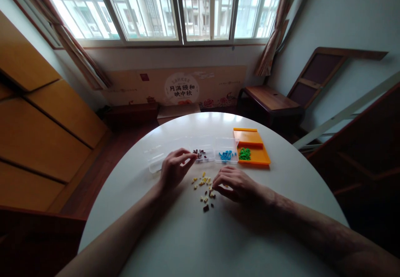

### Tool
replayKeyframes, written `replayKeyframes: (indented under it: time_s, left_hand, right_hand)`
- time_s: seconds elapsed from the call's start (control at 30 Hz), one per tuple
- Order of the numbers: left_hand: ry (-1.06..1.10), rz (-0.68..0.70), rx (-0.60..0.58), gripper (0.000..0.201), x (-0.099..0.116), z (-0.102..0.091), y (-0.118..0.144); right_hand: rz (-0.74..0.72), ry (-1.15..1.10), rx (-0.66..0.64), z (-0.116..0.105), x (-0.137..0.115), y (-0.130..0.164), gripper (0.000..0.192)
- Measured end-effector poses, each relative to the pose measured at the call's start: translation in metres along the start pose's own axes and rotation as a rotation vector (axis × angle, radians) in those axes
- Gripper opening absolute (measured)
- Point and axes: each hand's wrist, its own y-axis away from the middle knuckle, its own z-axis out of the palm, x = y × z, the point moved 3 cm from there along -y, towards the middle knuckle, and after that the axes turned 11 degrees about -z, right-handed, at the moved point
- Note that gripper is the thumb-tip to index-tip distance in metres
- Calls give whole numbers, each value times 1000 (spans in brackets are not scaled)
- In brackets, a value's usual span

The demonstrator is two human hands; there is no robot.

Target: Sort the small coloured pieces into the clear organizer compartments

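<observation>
Round white table (193, 243), seen from above; both forearms come in from the near edge.

Left hand (173, 170): lifted toward the far side, fingers drawn narrow, thumb and forefinger pinched together at the rim of the clear plastic compartment box (187, 152). Too small to tell whether a piece sits in the pinch. The fingertips point right, at the compartment with the small dark brown bricks (200, 153).

Right hand (236, 183): palm down, resting on the table, fingers curled narrow, tips touching the right edge of the loose scatter of tiny yellow and brown bricks (204, 187). Cannot tell if it grips one.

Key relation: the scatter lies between the two hands, just left of the right fingertips and just near-right of the left wrist. The right hand is nearer to it. The scatter's long axis runs roughly away from the person, from one dark brick at the near end toward the box.

Beyond: a compartment of small blue bricks (225, 155), then an orange plastic lidded tray (258, 156) holding small green bricks (244, 154), all in a row, left to right, on the far side of the hands.
</observation>
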Motion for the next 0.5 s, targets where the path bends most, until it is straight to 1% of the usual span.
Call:
replayKeyframes:
  time_s: [0.13, 0.27, 0.33, 0.43, 0.5]
  left_hand:
    - [-74, -9, 5, 16, -3, 2, -1]
    - [-33, -15, 3, 16, 2, -1, 0]
    - [13, 27, -25, 13, 8, -2, 2]
    - [77, 117, -86, 8, 21, -1, 7]
    - [90, 164, -118, 9, 29, 0, 11]
  right_hand:
    - [20, 33, 18, -2, 2, 0, 5]
    - [41, 71, 67, -4, 4, 1, 3]
    - [74, 96, 93, -4, 6, 2, 3]
    - [139, 118, 116, -4, 10, 5, 7]
    - [161, 121, 119, -3, 11, 7, 8]
